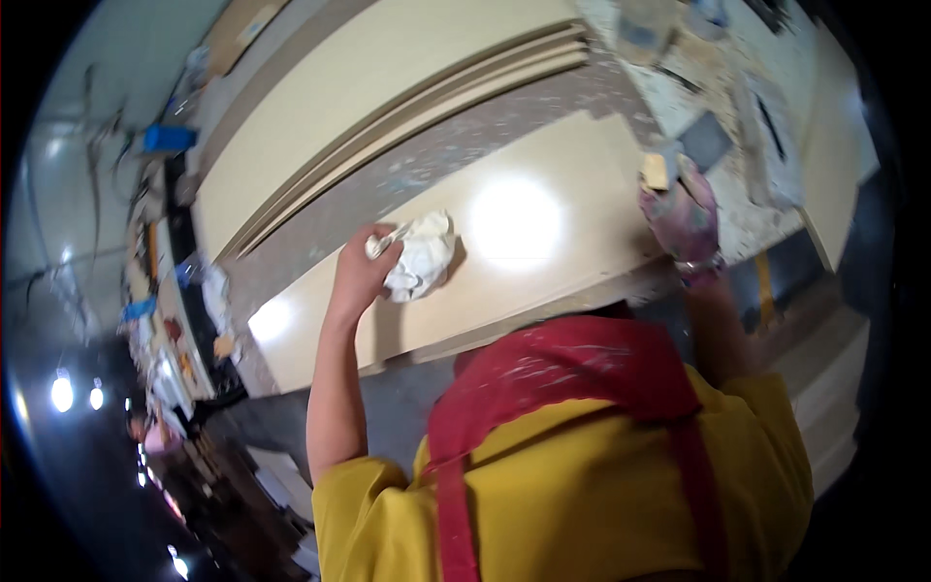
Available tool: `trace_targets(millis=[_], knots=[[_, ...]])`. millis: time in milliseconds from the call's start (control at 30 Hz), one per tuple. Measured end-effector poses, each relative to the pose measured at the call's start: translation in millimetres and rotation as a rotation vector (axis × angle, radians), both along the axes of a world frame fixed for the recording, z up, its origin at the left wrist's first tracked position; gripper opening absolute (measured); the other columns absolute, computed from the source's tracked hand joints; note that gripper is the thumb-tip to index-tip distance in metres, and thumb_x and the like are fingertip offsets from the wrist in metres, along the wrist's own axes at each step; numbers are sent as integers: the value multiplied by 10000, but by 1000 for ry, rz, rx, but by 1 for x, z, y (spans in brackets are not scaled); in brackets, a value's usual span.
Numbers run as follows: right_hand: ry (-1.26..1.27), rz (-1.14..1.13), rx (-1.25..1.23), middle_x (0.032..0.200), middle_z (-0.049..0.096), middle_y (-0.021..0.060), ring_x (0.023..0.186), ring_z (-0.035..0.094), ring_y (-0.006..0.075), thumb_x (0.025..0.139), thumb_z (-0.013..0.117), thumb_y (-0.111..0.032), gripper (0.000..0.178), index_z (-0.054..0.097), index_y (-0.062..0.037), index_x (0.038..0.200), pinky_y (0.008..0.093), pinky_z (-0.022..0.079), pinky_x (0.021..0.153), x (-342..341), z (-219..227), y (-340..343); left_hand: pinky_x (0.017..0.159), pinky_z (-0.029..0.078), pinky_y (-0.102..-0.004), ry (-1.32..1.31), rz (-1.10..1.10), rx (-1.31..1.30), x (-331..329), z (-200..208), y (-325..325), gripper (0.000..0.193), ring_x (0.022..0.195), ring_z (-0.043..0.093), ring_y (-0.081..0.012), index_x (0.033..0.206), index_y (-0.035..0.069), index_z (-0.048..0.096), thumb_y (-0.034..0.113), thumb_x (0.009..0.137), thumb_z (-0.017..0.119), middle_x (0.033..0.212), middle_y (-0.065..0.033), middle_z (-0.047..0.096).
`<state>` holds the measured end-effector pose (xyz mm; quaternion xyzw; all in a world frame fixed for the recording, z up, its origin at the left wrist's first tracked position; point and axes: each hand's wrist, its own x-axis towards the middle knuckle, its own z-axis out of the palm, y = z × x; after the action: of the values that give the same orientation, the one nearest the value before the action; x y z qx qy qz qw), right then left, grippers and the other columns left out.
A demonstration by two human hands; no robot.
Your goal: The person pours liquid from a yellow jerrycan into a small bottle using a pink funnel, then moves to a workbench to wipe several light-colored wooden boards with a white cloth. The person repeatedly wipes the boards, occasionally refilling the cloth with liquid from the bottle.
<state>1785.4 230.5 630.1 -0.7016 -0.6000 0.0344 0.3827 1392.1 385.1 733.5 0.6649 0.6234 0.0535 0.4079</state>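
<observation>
A crumpled white cloth [425, 257] is gripped in my bare left hand [363, 272], over the pale flat board [592, 184] on the bench. My right hand [683, 223] wears a stained pink-purple glove and is at the board's right end. Its fingers close around a small tan block-like piece [656, 173] with a greyish part beside it; its exact kind is not clear. A bright lamp reflection shines on the board between my hands.
Larger pale boards [388, 68] lie stacked on the far side of the bench [485, 118]. At the right, a dusty white surface holds a dark grey flat square [705, 142] and a pale slotted box [771, 136]. A blue box [170, 139] stands at the left. Another person [160, 435] is at lower left.
</observation>
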Motion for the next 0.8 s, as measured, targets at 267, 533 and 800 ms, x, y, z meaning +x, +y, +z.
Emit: trace_targets(millis=[267, 533, 800], knots=[[2036, 204, 174, 1216, 555, 106, 1073, 547, 227, 954, 455, -244, 378, 473, -37, 1270, 382, 460, 893, -20, -14, -12, 771, 482, -446, 550, -408, 438, -136, -45, 36, 350, 867, 599, -385, 1085, 81, 609, 234, 771, 587, 908, -166, 644], [2060, 23, 315, 1320, 483, 160, 1209, 466, 272, 919, 482, -228, 462, 422, 14, 1308, 408, 349, 1049, -6, -39, -14, 794, 496, -413, 375, -501, 275, -129, -30, 52, 292, 951, 591, -343, 1058, 121, 636, 181, 783, 559, 1025, -136, 602], [1711, -44, 473, 1085, 583, 103, 970, 561, 213, 935, 447, -228, 319, 521, -28, 1172, 364, 468, 876, -39, -29, -2, 755, 485, -468, 340, -502, 311, -147, -74, 84, 294, 919, 587, -413, 967, 67, 622, 310, 814, 559, 996, -212, 622]])
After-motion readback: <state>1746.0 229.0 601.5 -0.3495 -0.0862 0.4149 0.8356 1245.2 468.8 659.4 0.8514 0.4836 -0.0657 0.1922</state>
